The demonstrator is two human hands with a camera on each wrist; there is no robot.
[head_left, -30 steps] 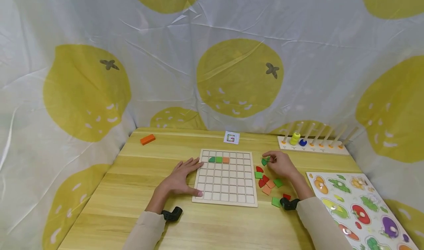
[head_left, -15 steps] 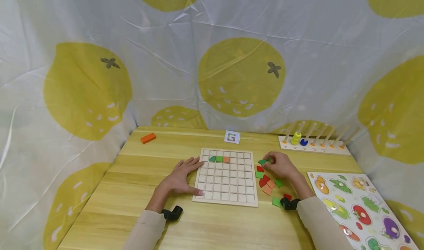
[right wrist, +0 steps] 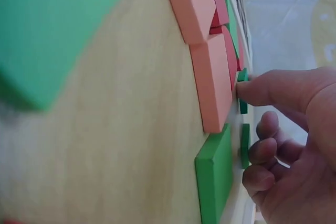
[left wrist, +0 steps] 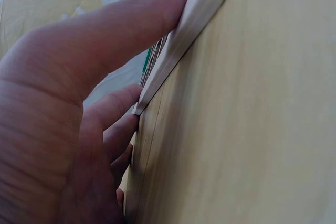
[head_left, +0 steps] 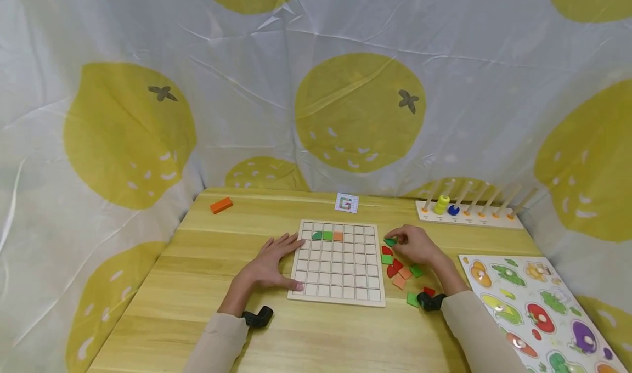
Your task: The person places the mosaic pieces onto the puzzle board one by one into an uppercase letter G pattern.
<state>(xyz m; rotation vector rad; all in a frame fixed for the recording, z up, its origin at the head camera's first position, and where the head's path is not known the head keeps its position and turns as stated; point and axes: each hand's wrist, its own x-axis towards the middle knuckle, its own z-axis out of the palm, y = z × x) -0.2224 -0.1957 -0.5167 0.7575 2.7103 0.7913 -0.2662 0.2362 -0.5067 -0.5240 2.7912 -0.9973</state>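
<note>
Three tiles sit in the grid board, two green and one orange, while my left hand lies flat against its left edge and my right hand pinches one green tile just right of it.

green tile beside grid board

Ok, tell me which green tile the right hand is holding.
The green tile at the far end of the loose pile, pinched by the right hand; the other green tiles lie untouched.
</note>
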